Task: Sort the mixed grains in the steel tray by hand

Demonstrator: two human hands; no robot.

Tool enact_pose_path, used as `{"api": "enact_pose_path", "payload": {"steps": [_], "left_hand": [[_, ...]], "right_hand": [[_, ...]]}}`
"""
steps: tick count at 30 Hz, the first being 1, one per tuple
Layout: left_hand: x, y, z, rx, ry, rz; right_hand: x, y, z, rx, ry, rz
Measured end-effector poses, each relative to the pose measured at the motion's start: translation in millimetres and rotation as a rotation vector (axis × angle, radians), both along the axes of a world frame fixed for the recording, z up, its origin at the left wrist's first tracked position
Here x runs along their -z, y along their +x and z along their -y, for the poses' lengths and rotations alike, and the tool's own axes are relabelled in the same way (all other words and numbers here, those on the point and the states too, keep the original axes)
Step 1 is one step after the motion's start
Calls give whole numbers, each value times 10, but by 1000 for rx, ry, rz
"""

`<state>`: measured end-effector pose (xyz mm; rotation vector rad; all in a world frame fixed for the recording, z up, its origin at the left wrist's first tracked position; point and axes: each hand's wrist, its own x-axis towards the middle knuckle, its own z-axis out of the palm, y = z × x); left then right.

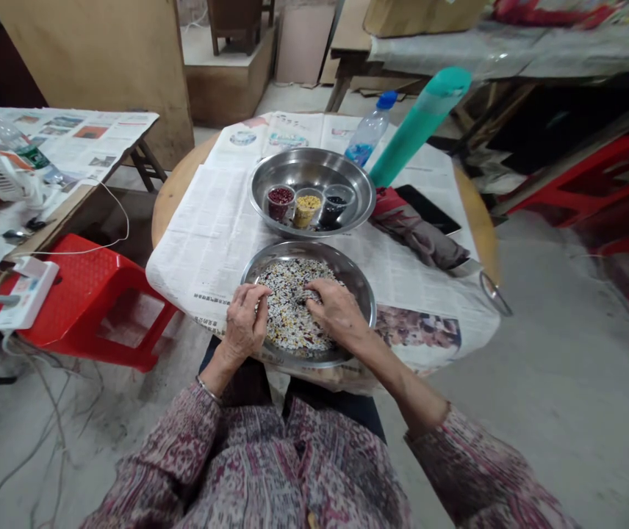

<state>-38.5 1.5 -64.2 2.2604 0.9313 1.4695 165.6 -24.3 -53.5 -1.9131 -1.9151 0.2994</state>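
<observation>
A shallow metal basin [367,285] at the table's near edge holds a mix of white, dark and yellow grains [292,323]. At its left rim is my left hand [244,319], fingers curled toward the thumb; what they hold, if anything, is hidden. My right hand [336,310] reaches over the grains with thumb and fingers drawn together at the middle of the mix. Whatever is in that pinch is too small to name. Behind stands a second metal basin [314,165] with three clear cups: dark red beans [280,202], yellow grains [306,210] and black beans [334,209].
Newspaper [193,235] covers the round table. Behind and right are a plastic bottle [368,128], a green tube-like object [419,128], a folded umbrella [419,231] and a dark flat device [428,208]. A red stool [88,294] bearing a power strip [26,294] stands left.
</observation>
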Motion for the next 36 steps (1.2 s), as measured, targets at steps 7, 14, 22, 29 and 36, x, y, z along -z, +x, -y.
{"api": "enact_pose_path", "payload": {"steps": [7,14,22,29,36], "left_hand": [[-7,7,8,1,11,-4],[10,1,12,10,-8,-2],[14,-1,9,2,-24,-17],[23,-6,8,13,-33,-3],[23,-4,4,5,-27,-14]], "right_hand": [[-20,-148,89,-32,25,-236],[-91,-432,250,-518,-13,-142],[-134,-90,-207,-288,79,178],[-81,68,158,-184,-24,-101],[-24,-392,80,-442,-34,-167]]}}
